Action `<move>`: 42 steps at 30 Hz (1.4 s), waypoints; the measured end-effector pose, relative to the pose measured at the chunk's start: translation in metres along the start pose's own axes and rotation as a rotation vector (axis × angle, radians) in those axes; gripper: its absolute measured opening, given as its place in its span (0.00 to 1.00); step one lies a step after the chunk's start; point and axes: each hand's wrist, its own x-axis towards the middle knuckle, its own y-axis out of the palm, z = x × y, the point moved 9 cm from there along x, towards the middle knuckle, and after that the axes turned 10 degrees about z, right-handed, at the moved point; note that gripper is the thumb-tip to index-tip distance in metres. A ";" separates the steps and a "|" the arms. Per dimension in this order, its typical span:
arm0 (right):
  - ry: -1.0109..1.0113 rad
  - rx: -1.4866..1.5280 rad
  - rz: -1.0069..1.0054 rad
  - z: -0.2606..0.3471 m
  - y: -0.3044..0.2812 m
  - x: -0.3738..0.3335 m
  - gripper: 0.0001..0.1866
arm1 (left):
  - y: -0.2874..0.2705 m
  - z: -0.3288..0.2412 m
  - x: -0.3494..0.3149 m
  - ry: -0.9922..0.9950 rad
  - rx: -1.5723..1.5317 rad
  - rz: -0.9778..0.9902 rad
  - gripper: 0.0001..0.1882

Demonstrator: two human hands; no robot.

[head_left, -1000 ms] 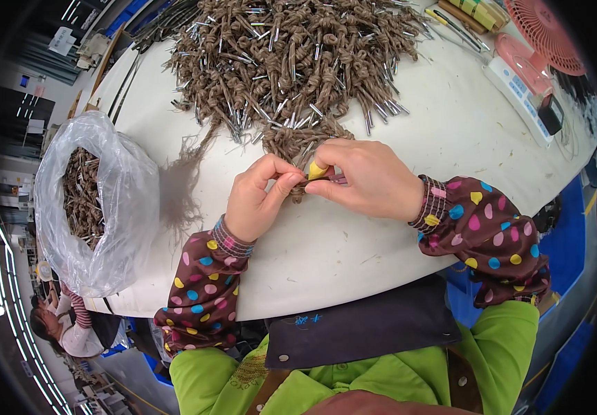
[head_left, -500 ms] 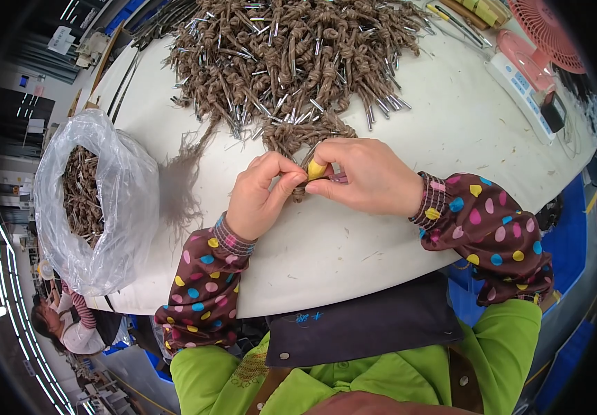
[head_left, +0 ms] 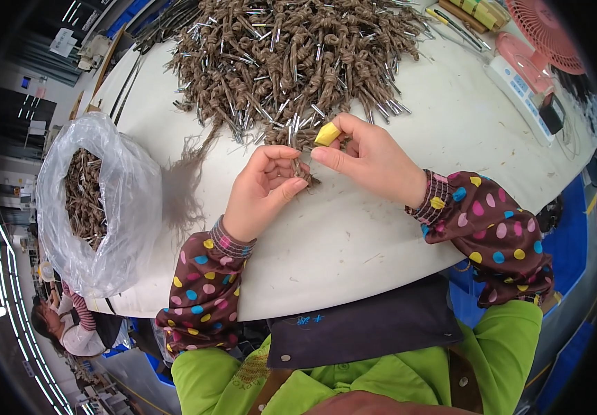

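Knotted cord [head_left: 304, 171], just in front of the heap [head_left: 298, 62], between the parted thumb and fingers of the left hand [head_left: 260, 190]; cannot tell whether firmly gripped. Apart too, right hand [head_left: 378, 159] thumb and fingertip in a yellow cover [head_left: 327, 134]; cannot tell about the fingers curled behind. Could slip onto the pale surface [head_left: 354, 256] if held slackly, or snag on the heap because of frayed fibres. Brown, coarse, stringy, lumpy at the knot; across the heap, slim, smooth, shiny tips.

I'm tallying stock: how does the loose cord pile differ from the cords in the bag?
The loose pile lies heaped on the white table; the bagged cords sit inside a clear plastic bag. The loose pile spans a wide area; the bagged cords show mainly through a narrow oval opening. Both are brown.
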 end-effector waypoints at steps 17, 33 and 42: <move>-0.006 -0.052 -0.108 -0.005 -0.022 0.008 0.17 | 0.012 -0.008 0.001 -0.149 -0.190 -0.010 0.42; -0.013 0.226 0.006 -0.002 -0.001 0.008 0.17 | 0.024 -0.066 -0.019 0.212 0.564 -0.112 0.22; 0.031 0.162 -0.005 0.014 -0.002 0.004 0.14 | 0.140 -0.113 -0.051 0.246 -0.786 0.723 0.07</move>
